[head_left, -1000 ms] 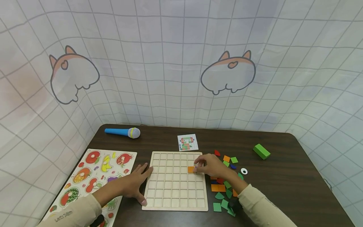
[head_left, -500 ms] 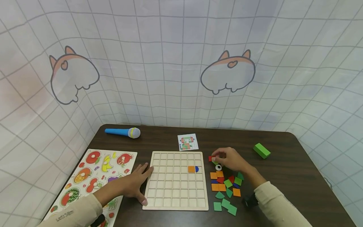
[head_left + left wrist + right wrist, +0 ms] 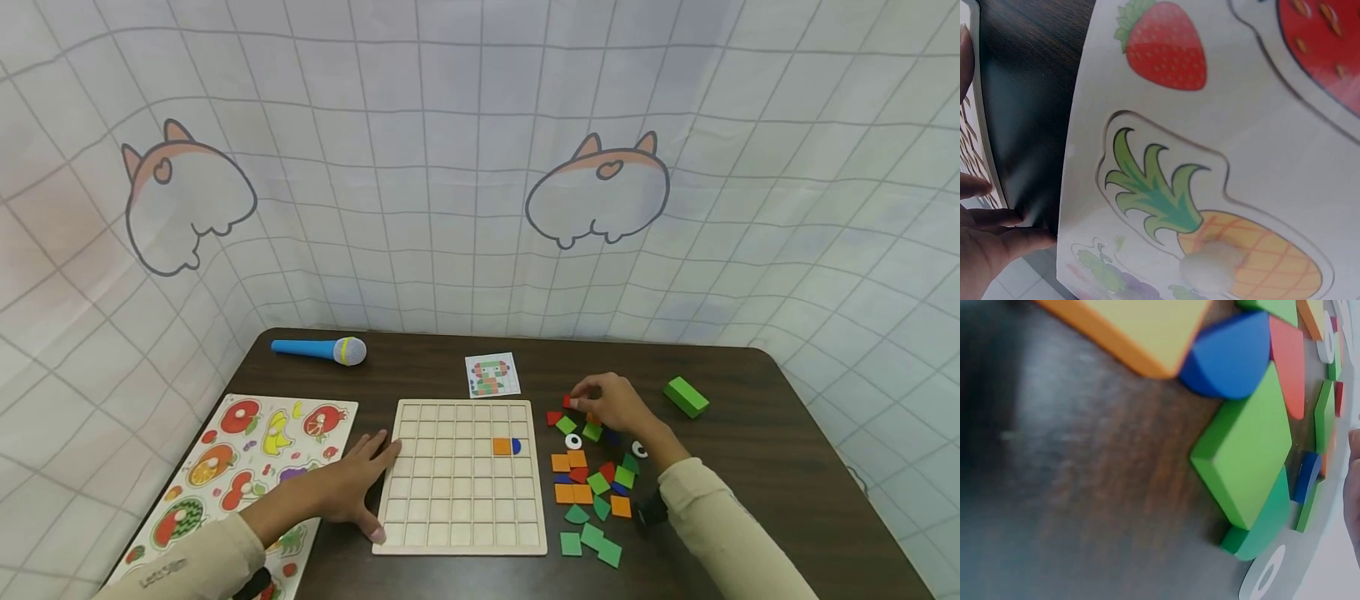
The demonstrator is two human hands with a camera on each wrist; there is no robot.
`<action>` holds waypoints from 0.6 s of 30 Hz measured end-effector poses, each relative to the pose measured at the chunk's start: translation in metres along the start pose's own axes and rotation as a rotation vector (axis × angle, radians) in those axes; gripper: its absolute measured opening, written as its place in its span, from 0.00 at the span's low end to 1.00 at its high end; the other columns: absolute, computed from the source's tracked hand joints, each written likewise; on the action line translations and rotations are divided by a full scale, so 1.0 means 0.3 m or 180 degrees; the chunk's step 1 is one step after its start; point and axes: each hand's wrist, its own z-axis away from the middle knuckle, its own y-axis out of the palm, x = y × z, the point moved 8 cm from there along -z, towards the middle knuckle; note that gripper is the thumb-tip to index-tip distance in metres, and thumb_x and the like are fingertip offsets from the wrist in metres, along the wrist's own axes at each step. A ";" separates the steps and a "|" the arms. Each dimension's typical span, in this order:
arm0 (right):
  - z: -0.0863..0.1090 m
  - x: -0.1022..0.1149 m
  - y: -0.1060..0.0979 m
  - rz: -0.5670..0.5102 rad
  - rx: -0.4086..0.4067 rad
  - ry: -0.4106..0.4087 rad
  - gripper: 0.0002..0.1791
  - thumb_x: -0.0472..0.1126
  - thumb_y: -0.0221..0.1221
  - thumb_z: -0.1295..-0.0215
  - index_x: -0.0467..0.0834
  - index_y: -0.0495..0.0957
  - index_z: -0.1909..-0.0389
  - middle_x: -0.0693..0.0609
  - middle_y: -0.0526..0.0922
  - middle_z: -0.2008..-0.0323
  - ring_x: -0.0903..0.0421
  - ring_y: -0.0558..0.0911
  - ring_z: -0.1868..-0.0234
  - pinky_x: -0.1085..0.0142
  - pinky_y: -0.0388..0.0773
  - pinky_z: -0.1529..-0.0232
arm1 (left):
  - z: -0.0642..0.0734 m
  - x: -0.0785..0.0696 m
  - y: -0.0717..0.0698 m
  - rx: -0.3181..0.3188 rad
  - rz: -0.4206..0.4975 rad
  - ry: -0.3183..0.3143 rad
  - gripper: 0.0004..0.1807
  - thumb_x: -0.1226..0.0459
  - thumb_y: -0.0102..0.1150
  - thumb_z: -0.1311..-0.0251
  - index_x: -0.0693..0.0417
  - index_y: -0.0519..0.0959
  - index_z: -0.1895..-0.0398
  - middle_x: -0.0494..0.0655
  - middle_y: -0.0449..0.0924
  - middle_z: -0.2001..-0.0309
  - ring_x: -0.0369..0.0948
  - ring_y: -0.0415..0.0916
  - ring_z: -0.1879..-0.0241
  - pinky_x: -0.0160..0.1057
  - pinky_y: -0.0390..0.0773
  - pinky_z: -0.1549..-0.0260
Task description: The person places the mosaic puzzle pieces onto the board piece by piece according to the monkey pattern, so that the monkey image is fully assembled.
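A pale wooden grid board (image 3: pixel 455 504) lies flat, with an orange square (image 3: pixel 502 447) and a blue half-circle (image 3: pixel 516 447) side by side in its cells. At its left edge my left hand (image 3: pixel 347 492) rests with fingers spread, thumb at the near corner; part of it shows in the left wrist view. My right hand (image 3: pixel 617 407) is beyond the board's right side, over the loose pieces, thumb and forefinger pinching a small red piece (image 3: pixel 567 402). Under and beside that hand lie a green piece (image 3: pixel 566 425), a red piece (image 3: pixel 553 418) and a white eye piece (image 3: pixel 573 442).
Several loose pieces, like a light green square (image 3: pixel 1250 450), lie right of the board. A printed pattern card (image 3: pixel 492 375) is behind it. Farther off are a blue toy microphone (image 3: pixel 318 350) and a green block (image 3: pixel 686 397). A fruit puzzle board (image 3: pixel 258 467) lies at left.
My right hand has left the board, uncovering the orange square and blue half-circle, and moved right and away among the loose pieces, some of which have shifted. My left hand stays put.
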 end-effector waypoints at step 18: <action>-0.064 -0.010 0.038 0.0170 0.0212 0.0080 0.17 0.44 0.68 0.35 0.39 0.85 0.50 0.48 0.86 0.62 0.54 0.78 0.66 0.60 0.77 0.65 | 0.002 -0.005 -0.002 0.0042 -0.0018 -0.0036 0.72 0.41 0.81 0.66 0.51 0.48 0.19 0.64 0.40 0.20 0.66 0.36 0.22 0.70 0.59 0.34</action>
